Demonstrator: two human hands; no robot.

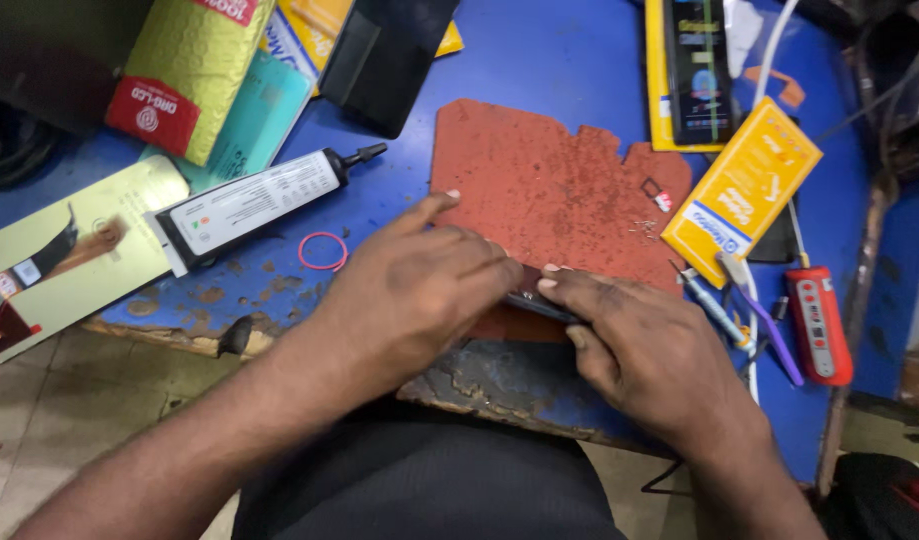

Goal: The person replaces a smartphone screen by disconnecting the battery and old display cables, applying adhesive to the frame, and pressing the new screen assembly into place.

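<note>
Worktop (569, 60): blue painted board, paint chipped and flaking along the near edge, tiled floor below at 8 o'clock. A worn red mat (549, 190) lies at the centre.

Both hands meet at the mat's near edge, over a thin dark device (539, 303), probably a phone, lying flat on the mat and mostly hidden. Left hand (419, 285): presses down on the device from 9 o'clock, forefinger stretched out along the mat, other fingers curled over the top. Right hand (639, 345): comes in from 4 o'clock, fingers pinched on the device's near edge, thumb tip against it.

Surroundings: glue tube (254, 205) with black nozzle at 10 o'clock, capped; pink rubber band (323, 251) just beside the left hand; tiny screws (644, 228) loose on the mat at 2 o'clock; yellow box (744, 190) and red-handled tool (819, 325) at 3 o'clock; a second phone (701, 70) at 1 o'clock.

Progress, judged: screws are out, so the device seems opened or partly stripped. Whether glue has gone on cannot be told. Pressing or prying along the edge appears in hand; closing up remains.
</note>
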